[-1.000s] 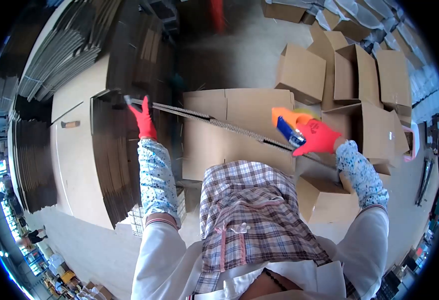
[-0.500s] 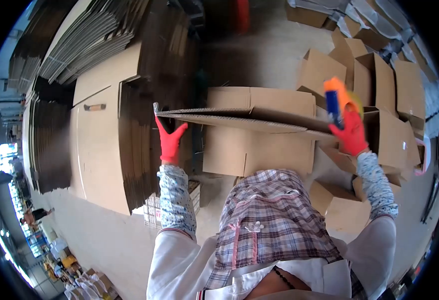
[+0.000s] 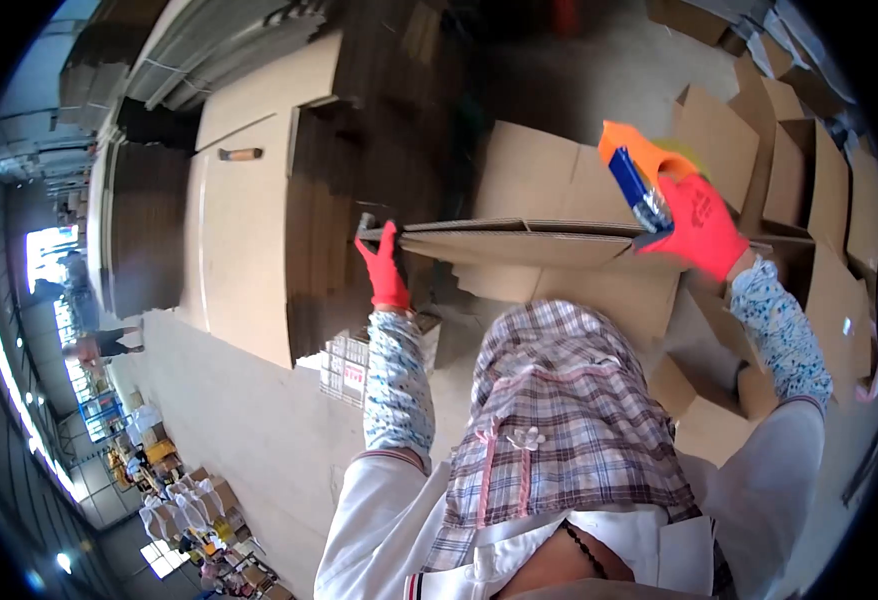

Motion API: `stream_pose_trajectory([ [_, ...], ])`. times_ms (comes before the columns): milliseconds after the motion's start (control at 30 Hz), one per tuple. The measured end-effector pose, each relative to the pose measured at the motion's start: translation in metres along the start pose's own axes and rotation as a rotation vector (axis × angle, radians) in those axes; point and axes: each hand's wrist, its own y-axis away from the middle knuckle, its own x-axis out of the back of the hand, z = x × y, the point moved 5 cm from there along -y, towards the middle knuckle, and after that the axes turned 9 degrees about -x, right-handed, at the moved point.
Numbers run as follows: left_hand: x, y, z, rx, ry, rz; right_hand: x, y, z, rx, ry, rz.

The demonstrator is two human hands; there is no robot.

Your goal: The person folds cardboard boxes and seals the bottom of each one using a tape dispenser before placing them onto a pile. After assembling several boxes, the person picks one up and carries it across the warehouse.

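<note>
Flat box point(image 3: 519, 240) held level in front of the apron point(image 3: 559, 420), left hand point(image 3: 384, 268) pinching its left end, right hand point(image 3: 694, 230) closed around a tape gun point(image 3: 639, 175), pressing on the box's right end, cardboard stacks point(image 3: 249, 220) behind

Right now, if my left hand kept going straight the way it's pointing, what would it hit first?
Probably the stack of flattened cartons just beyond the left hand, which grips the flat cardboard box; depth is unclear.
</note>
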Motion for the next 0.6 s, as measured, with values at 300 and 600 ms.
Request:
stream_pose_trajectory([
  [300, -0.023, 0.008, 0.015, -0.023, -0.078, -0.288, -0.026, 0.027, 0.063, -0.283, -0.037, -0.556],
  [600, -0.054, 0.007, 0.019, -0.022, -0.161, -0.283, -0.063, 0.14, -0.038, -0.149, -0.148, -0.962],
])
